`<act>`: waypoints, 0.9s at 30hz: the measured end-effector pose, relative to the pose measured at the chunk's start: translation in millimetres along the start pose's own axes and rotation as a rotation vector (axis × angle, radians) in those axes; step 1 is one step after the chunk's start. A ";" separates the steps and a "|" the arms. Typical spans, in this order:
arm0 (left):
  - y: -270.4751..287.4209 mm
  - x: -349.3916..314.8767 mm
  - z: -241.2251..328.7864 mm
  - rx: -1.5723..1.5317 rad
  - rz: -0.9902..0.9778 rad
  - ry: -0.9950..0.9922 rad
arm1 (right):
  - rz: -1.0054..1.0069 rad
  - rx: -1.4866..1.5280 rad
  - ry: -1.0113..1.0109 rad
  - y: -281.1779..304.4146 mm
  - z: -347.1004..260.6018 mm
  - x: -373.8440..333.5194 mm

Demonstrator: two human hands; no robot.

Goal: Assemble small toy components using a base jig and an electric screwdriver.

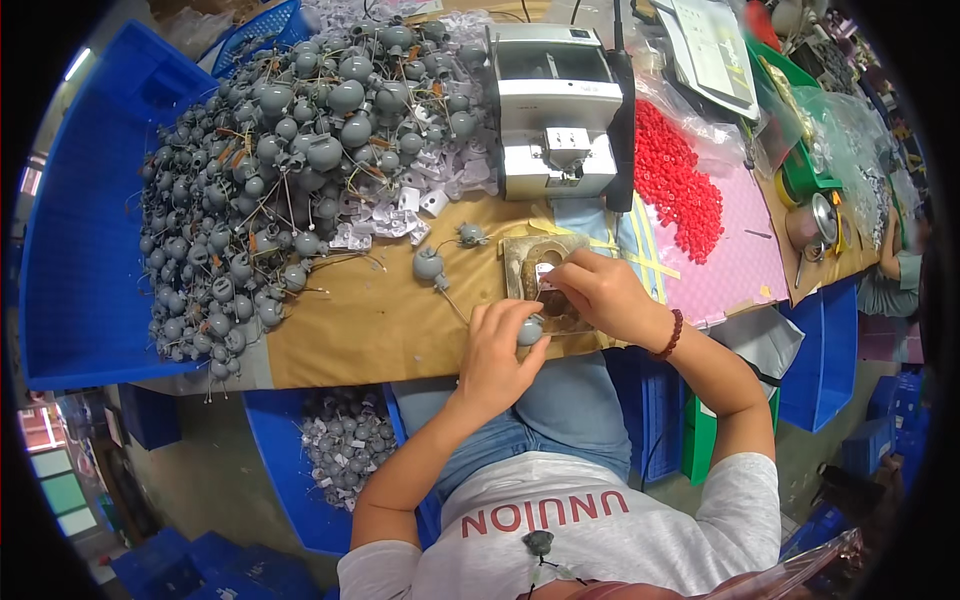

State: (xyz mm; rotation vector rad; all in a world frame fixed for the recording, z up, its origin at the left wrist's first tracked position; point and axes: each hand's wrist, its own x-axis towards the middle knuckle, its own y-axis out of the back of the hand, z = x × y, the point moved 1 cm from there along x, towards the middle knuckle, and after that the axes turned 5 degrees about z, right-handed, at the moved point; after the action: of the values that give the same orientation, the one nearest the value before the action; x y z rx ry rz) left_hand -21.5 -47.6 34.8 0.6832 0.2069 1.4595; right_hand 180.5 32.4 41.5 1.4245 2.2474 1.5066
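- The small white plastic piece (545,275) is upright in the view, its short long axis running roughly from 12 to 6 o'clock; which end is its front is too small to tell.
- The smooth round grey ball (530,331) shows no clear long axis, and the fingers hide much of it, so I cannot tell which way it points.
- The white plastic piece sits at the tips of the right hand (615,300), over the hollows of the squarish, worn tan block (514,262); thumb and forefinger appear pinched together on it.
- The grey ball lies at the block's near edge, about 6 o'clock from the white piece, between thumb and fingers of the left hand (498,352), which are closed around it.
- The left forearm comes in from 7 o'clock, the back of the hand facing up and the fingers aimed at 1 o'clock.
- The right forearm, with a dark red beaded bracelet (671,335) at the wrist, comes in from 4 o'clock; the wrist is bent and the fingers aim at 10 o'clock.
- Two loose grey balls with thin wires (428,264) lie on the brown-covered tabletop (385,335) at 9 to 10 o'clock from the block.
- Heaped grey balls (290,150) spread at 10 o'clock; small bright red pieces (678,185) lie at 2 o'clock.
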 end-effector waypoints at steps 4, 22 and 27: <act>-10.0 1.3 -0.6 0.063 0.016 -0.050 | -0.048 -0.178 0.103 -3.1 1.6 0.9; -5.8 30.6 2.9 0.407 0.034 -0.184 | -0.205 -0.254 0.225 4.9 0.0 -6.1; -22.7 23.9 -5.7 0.504 0.017 -0.314 | -0.174 -0.191 0.185 7.7 2.6 -13.0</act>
State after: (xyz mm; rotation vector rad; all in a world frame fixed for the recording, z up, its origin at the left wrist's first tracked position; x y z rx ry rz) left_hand -2.3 -22.3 24.4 1.3132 0.3283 1.3012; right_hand 194.1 25.4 40.9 1.0490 2.1855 1.8011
